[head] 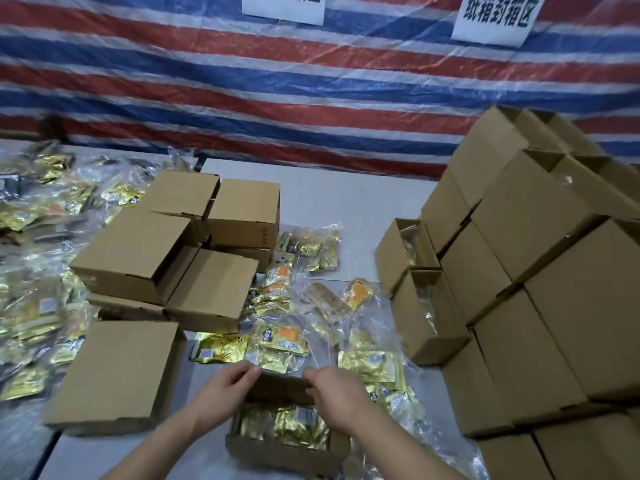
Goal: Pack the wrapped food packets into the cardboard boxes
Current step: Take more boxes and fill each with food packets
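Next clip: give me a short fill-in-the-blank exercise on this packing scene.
1. Both hands grip the far flap of the open ____ nearest the camera.
2. The packets inside that box are wrapped in ____ foil.
3. The tall stack of boxes stands on the person's ____ side.

Missing words: box; gold; right.

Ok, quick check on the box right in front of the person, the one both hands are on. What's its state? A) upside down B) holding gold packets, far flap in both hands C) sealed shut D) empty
B: gold packets show inside the open box, and the left hand and right hand grip its far flap.
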